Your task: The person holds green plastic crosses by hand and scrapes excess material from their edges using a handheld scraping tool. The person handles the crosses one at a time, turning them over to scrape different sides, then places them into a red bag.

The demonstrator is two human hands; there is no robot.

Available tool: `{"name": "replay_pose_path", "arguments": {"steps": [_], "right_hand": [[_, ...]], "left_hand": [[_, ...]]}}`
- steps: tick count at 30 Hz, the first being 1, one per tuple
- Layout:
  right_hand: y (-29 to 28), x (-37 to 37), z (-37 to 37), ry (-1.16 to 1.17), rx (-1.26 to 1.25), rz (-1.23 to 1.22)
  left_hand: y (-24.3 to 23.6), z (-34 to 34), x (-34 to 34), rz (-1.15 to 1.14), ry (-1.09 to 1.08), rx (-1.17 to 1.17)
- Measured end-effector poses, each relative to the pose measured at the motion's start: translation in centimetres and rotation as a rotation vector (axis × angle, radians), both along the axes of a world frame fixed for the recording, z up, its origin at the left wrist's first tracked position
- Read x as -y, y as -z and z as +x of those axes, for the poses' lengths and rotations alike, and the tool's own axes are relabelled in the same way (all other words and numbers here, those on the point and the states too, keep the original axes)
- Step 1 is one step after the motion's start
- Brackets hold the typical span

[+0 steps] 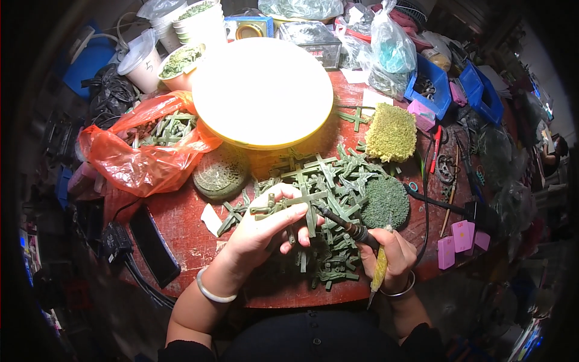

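My left hand [256, 236] is closed on a green cross-shaped piece [307, 198], wax-like in look, pinched between thumb and fingers. A few more green bits show around its fingers. In my right hand [393, 260] is a black soldering-iron-like pen [350, 227], its tip pointing up-left and close to the cross; contact I cannot tell. That same hand also grips a yellow-handled pointed tool [379, 269], point down. Beneath and between both hands spreads a heap of similar green crosses [335, 256] on the red table [199, 241].
A bright round lamp [262, 90] stands beyond the heap. Left are an orange plastic bag [151, 163] of green pieces, a round stone-like block [221, 172] and a phone [155, 246]. Right are a green textured pad [386, 202], a yellow sponge [391, 133], pink blocks [461, 236] and blue bins [429, 87].
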State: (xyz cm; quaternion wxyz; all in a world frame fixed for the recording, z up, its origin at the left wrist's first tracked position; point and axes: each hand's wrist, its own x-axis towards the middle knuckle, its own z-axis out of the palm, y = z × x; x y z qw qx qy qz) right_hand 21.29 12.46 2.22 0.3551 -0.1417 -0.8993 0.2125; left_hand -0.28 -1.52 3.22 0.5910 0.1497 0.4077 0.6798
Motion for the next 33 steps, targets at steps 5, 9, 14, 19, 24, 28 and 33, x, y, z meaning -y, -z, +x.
{"name": "replay_pose_path", "arguments": {"steps": [5, 9, 14, 19, 24, 28, 33], "right_hand": [[0.3, 0.0, 0.0, -0.002, -0.002, 0.0], [0.3, 0.0, 0.0, -0.006, -0.009, -0.007], [0.2, 0.0, 0.0, -0.011, -0.009, -0.018], [0.1, 0.0, 0.1, -0.006, -0.009, -0.012], [0.7, -0.1, 0.2, 0.0, -0.04, 0.001], [0.9, -0.1, 0.1, 0.014, -0.044, 0.032], [0.9, -0.4, 0.7, 0.057, -0.111, 0.018]], "left_hand": [[0.2, 0.0, 0.1, 0.007, -0.003, 0.008], [0.3, 0.0, 0.1, 0.017, -0.002, 0.021], [0.3, -0.1, 0.1, 0.013, -0.004, 0.031], [0.3, -0.1, 0.0, 0.03, 0.002, 0.032], [0.3, -0.2, 0.1, 0.029, 0.001, 0.029], [0.3, -0.2, 0.2, 0.033, -0.002, 0.016], [0.5, 0.0, -0.3, 0.029, 0.017, 0.041]]}}
